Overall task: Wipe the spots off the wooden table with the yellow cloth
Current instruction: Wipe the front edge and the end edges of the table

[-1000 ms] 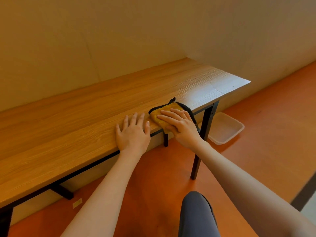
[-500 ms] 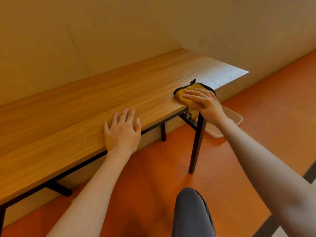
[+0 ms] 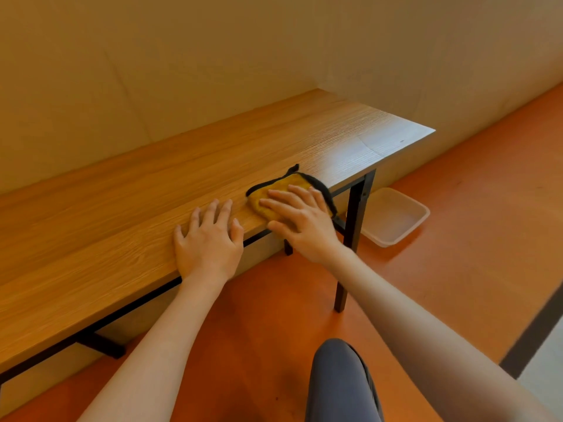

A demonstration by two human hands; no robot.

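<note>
A long wooden table (image 3: 128, 208) on black metal legs runs along the wall. The yellow cloth (image 3: 285, 187), edged in black, lies near the table's front edge toward its right end. My right hand (image 3: 300, 219) presses flat on the cloth with straight fingers and covers most of it. My left hand (image 3: 210, 242) rests flat on the table's front edge, just left of the cloth and apart from it. A small dark spot (image 3: 401, 141) shows near the table's far right corner.
A white plastic basin (image 3: 396, 220) sits on the orange floor (image 3: 457, 239) beyond the table's right leg (image 3: 350, 239). A beige wall (image 3: 182, 71) stands directly behind the table. My knee in grey trousers (image 3: 341, 382) shows at the bottom.
My right hand has slid the cloth back to the left along the front edge, closer to my left hand, after sweeping out to the right end. The left hand has stayed put.
</note>
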